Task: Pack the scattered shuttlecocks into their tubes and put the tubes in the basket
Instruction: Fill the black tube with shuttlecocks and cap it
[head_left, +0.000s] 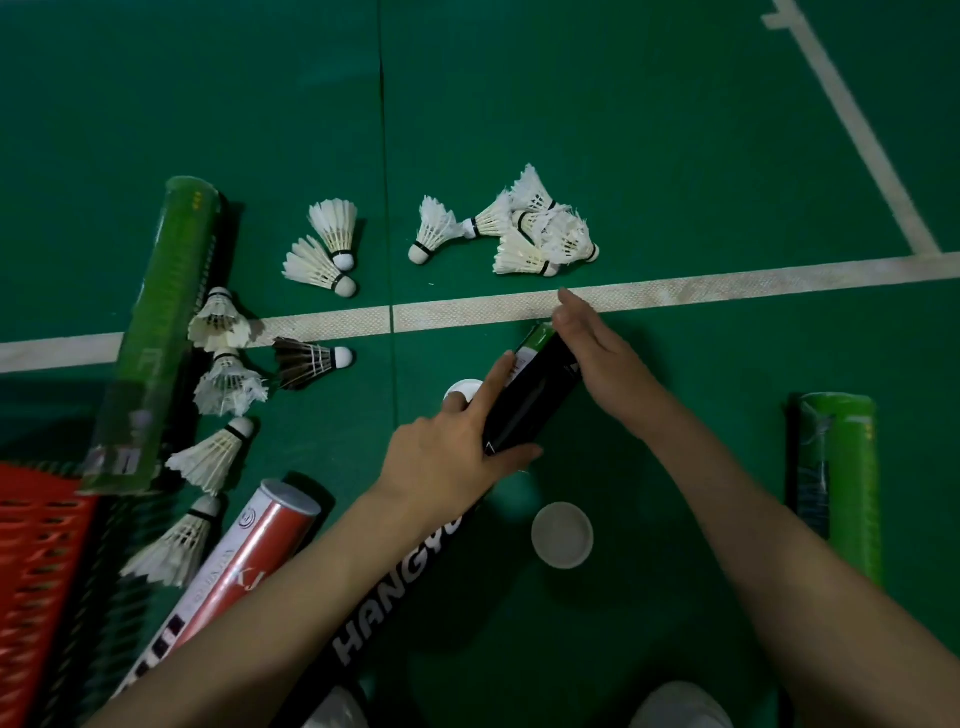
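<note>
I hold a black tube (535, 395) with a green far end, tilted above the green court floor. My left hand (452, 452) grips its near end, fingers along its side. My right hand (597, 358) rests over its far part near the mouth. White shuttlecocks lie scattered: a pile (540, 234) beyond the white line, a pair (327, 249) further left, several along the left by a green tube (156, 338). One dark-feathered shuttlecock (306, 361) lies near the line. Two white caps (562, 535) (462, 392) lie on the floor.
A red slotted basket (36, 571) stands at the lower left. Beside it lie a red-and-white tube (234, 566) and a long black tube lettered HANGYU (405, 587). Another green tube (841, 483) lies at the right. White court lines (727, 288) cross the floor.
</note>
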